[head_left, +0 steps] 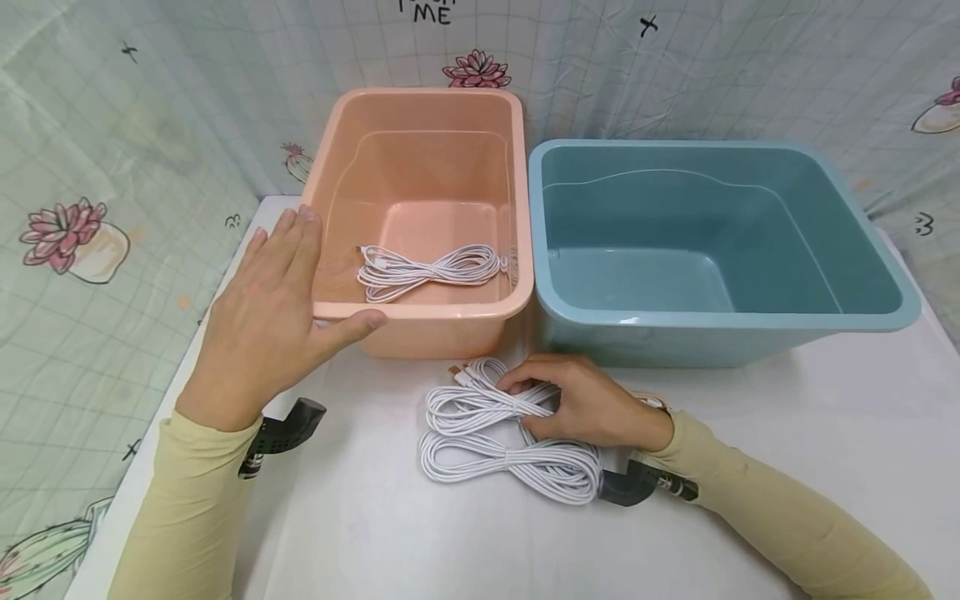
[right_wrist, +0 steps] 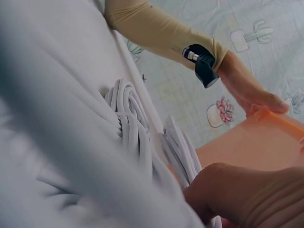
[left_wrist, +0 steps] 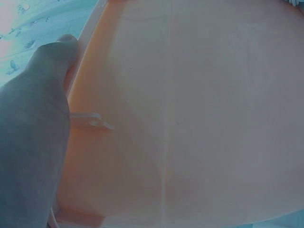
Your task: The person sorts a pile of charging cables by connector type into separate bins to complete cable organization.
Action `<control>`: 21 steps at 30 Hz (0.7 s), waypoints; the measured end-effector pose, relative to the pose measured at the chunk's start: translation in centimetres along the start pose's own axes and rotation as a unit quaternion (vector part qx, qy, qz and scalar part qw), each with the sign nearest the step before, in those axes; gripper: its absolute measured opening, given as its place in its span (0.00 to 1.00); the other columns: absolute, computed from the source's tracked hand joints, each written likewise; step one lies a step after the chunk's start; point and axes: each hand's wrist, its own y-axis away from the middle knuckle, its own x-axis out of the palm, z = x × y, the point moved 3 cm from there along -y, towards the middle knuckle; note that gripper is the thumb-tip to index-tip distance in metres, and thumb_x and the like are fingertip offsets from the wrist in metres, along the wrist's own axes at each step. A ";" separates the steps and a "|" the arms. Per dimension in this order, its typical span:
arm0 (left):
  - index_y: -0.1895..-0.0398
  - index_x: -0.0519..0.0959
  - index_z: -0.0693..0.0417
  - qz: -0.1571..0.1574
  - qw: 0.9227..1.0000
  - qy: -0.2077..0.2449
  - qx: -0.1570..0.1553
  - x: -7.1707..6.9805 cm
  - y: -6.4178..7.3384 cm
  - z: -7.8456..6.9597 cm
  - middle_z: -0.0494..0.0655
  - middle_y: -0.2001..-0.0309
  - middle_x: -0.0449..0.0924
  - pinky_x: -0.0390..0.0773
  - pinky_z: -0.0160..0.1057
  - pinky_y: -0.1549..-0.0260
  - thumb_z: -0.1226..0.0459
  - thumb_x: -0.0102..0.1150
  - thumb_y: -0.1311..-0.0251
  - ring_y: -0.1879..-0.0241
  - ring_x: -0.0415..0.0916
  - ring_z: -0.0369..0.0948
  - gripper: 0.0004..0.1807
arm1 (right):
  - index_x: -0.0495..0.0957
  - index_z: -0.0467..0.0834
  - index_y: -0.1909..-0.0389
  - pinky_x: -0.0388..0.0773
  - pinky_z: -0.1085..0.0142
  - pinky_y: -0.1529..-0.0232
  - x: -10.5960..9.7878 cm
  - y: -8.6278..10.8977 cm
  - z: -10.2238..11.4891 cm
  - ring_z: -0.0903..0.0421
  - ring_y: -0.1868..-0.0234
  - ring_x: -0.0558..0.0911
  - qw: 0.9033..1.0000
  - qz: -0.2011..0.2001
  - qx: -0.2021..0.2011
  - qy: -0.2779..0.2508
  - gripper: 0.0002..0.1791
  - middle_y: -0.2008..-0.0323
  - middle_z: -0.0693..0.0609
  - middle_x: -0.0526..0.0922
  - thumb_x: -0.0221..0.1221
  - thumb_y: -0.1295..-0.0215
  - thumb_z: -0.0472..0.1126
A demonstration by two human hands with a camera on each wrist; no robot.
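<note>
My left hand [head_left: 262,321] rests on the front left corner of the peach bin [head_left: 420,311], fingers straight and thumb along the front rim. Inside that bin lies a tied white cable bundle [head_left: 465,268]. In front of the bins, two more coiled white cables lie on the table. My right hand [head_left: 592,404] pinches the farther cable bundle [head_left: 457,410] between thumb and fingers, near its tied middle. The nearer cable bundle [head_left: 558,475] lies just below, partly under that hand. In the right wrist view, coiled cable [right_wrist: 130,114] stands out beside the right hand [right_wrist: 242,194].
A blue bin [head_left: 720,319] stands to the right, close against the peach one. Behind both hangs a patterned curtain [head_left: 600,75], which continues down the left side. White cloth [head_left: 375,517] covers the table. Each wrist wears a black camera mount [head_left: 288,429].
</note>
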 end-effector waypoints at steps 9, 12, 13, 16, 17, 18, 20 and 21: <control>0.24 0.48 0.60 -0.001 1.000 0.002 0.002 0.1 0.0 0.1 0.57 0.23 0.50 0.45 0.53 0.22 0.34 0.61 0.50 0.22 0.47 0.52 0.60 | 0.80 0.59 0.51 0.78 0.72 0.52 -0.1 0.1 0.2 0.67 0.56 0.79 0.999 -0.003 0.003 -0.036 0.25 0.58 0.64 0.83 0.72 0.53 0.37; 0.23 0.48 0.60 0.000 1.000 0.002 0.001 0.1 0.0 0.1 0.57 0.23 0.50 0.45 0.53 0.22 0.34 0.61 0.50 0.22 0.47 0.52 0.60 | 0.81 0.58 0.52 0.78 0.72 0.52 -0.2 0.1 0.2 0.67 0.56 0.79 0.999 -0.004 0.002 -0.043 0.26 0.58 0.64 0.83 0.72 0.53 0.37; 0.23 0.47 0.60 0.001 1.000 0.002 0.000 0.1 0.0 0.1 0.57 0.23 0.49 0.45 0.53 0.22 0.34 0.61 0.50 0.22 0.47 0.52 0.60 | 0.81 0.59 0.52 0.78 0.72 0.52 -0.2 0.1 0.2 0.67 0.56 0.79 0.999 -0.005 0.001 -0.045 0.26 0.58 0.64 0.83 0.72 0.53 0.37; 0.23 0.47 0.59 0.004 1.000 0.001 0.000 0.1 0.0 0.1 0.57 0.23 0.49 0.45 0.53 0.22 0.33 0.60 0.50 0.21 0.46 0.52 0.61 | 0.81 0.58 0.52 0.78 0.72 0.53 -0.3 0.0 0.3 0.66 0.56 0.79 0.999 -0.006 -0.001 -0.048 0.26 0.58 0.64 0.83 0.73 0.53 0.37; 0.23 0.47 0.59 0.004 1.000 0.000 0.000 0.1 0.0 0.1 0.57 0.23 0.49 0.45 0.53 0.22 0.33 0.60 0.50 0.21 0.46 0.52 0.61 | 0.81 0.58 0.52 0.78 0.72 0.53 -0.3 0.0 0.3 0.66 0.56 0.79 0.999 -0.006 -0.001 -0.048 0.26 0.58 0.64 0.83 0.73 0.53 0.37; 0.23 0.47 0.60 0.004 1.000 -0.001 0.001 0.1 0.0 0.1 0.57 0.23 0.49 0.45 0.53 0.22 0.33 0.60 0.50 0.21 0.46 0.52 0.61 | 0.81 0.58 0.52 0.78 0.72 0.53 -0.3 0.0 0.4 0.66 0.56 0.79 0.999 -0.007 -0.001 -0.047 0.26 0.58 0.64 0.83 0.73 0.53 0.37; 0.23 0.47 0.60 0.001 1.000 -0.002 0.002 0.0 0.0 0.1 0.57 0.23 0.49 0.45 0.53 0.22 0.33 0.60 0.50 0.21 0.46 0.51 0.61 | 0.81 0.58 0.52 0.78 0.72 0.53 -0.4 0.1 0.4 0.67 0.56 0.79 0.999 -0.008 -0.003 -0.047 0.26 0.59 0.64 0.83 0.73 0.53 0.37; 0.23 0.48 0.60 -0.001 1.000 -0.002 0.003 0.0 -0.1 0.1 0.57 0.23 0.49 0.46 0.53 0.22 0.33 0.60 0.50 0.22 0.46 0.51 0.61 | 0.81 0.58 0.52 0.78 0.72 0.53 -0.5 0.1 0.4 0.67 0.56 0.79 0.999 -0.010 -0.003 -0.046 0.25 0.59 0.64 0.83 0.73 0.53 0.37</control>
